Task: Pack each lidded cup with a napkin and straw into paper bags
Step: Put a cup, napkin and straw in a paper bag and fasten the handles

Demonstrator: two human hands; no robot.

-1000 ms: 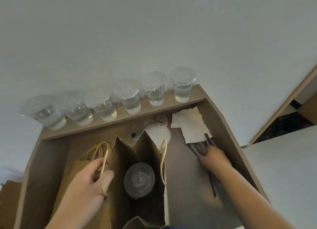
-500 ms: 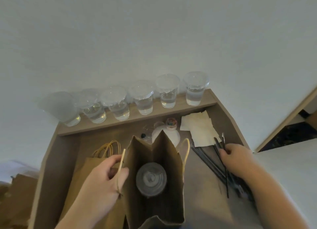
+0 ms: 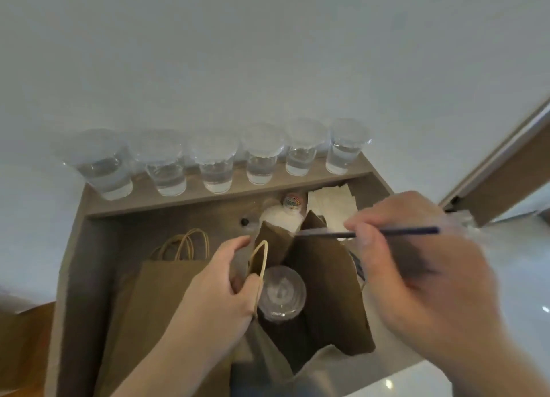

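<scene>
An open brown paper bag (image 3: 324, 280) stands on the desk in front of me with a lidded clear cup (image 3: 281, 292) upright inside it. My left hand (image 3: 220, 286) grips the bag's left rim and its tan handle. My right hand (image 3: 416, 265) is raised above the bag's right side and pinches a dark straw (image 3: 387, 232), which lies level with its far tip over the bag's mouth. White napkins (image 3: 330, 203) lie behind the bag. Several lidded cups of water (image 3: 262, 158) line the shelf at the back.
A stack of flat brown bags (image 3: 154, 295) with looped handles lies left of the open bag. A white round object and a small jar of coloured clips (image 3: 291, 202) sit behind the bag. More dark straws (image 3: 357, 262) show at its right. Raised wooden desk sides (image 3: 71, 262) enclose the area.
My right hand has lifted one straw from the pile on the desk and carried it up and left over the bag. My left hand keeps its grip on the bag's rim.
</scene>
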